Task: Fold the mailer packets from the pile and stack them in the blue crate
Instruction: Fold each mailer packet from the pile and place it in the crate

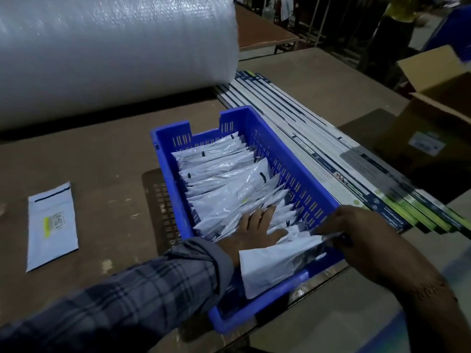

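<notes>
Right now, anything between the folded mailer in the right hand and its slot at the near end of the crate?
Nothing visible blocks it. The right hand pinches the folded mailer already over the blue crate near end, while the left hand lies flat against the stacked mailers, holding that gap.

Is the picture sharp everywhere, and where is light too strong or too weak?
Head view: dim overall; glare on the big white bubble-wrap roll; the right hand and open cardboard box are blurred; the blue plastic crate casts a slotted shadow leftwards.
</notes>
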Action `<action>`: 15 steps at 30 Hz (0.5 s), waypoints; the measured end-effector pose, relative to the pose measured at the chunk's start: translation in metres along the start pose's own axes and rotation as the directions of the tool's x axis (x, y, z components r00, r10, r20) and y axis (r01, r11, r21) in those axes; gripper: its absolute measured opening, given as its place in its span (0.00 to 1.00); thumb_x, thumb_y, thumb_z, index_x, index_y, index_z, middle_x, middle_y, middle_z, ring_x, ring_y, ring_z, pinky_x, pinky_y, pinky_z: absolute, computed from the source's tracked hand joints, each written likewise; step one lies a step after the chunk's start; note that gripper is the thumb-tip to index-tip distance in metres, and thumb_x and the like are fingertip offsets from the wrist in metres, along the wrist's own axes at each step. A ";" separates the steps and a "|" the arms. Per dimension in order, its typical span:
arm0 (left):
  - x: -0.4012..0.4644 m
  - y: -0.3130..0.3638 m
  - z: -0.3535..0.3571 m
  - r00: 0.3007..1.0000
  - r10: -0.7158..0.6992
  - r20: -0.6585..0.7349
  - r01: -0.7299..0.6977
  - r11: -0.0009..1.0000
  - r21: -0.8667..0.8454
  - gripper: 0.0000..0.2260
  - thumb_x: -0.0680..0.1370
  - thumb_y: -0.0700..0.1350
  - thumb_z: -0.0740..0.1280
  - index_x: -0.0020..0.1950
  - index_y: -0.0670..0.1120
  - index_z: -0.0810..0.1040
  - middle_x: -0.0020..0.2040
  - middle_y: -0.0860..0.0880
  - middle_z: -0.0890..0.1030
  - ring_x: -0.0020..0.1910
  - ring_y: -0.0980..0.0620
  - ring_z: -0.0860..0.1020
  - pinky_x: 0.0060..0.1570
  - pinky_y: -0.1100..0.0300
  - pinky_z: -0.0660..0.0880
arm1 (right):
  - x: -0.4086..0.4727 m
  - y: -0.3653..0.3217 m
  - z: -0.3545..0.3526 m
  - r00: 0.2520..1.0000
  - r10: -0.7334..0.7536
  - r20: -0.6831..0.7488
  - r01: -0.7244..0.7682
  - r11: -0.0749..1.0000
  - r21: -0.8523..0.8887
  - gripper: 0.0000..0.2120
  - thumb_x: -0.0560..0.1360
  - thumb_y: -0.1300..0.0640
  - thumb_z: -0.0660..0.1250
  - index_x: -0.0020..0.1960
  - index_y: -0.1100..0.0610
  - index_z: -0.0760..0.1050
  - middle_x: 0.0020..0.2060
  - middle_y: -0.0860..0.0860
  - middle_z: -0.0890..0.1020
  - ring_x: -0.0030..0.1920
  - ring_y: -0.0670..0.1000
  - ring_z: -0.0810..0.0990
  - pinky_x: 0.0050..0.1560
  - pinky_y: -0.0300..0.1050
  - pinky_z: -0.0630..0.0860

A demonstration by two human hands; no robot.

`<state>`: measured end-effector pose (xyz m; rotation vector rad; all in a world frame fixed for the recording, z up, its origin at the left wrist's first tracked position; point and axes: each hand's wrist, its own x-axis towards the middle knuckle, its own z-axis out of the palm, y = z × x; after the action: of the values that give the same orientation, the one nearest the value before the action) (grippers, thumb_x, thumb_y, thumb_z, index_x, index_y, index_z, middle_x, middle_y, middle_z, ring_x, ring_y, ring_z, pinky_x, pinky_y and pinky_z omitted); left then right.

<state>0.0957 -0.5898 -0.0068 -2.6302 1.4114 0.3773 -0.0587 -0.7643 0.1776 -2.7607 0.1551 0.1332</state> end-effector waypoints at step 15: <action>-0.004 -0.020 -0.029 0.995 0.068 -0.067 -0.057 0.986 0.155 0.44 0.73 0.70 0.72 0.84 0.61 0.57 0.86 0.41 0.39 0.84 0.39 0.45 0.78 0.39 0.46 | 0.068 -0.016 0.061 0.871 0.179 0.457 -0.028 0.948 -0.318 0.13 0.73 0.57 0.77 0.57 0.49 0.87 0.53 0.52 0.87 0.55 0.54 0.85 0.56 0.50 0.83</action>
<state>0.1144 -0.5822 0.0225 -2.5054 1.4842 0.1745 0.0067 -0.7336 0.1190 -2.9115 0.1617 0.9392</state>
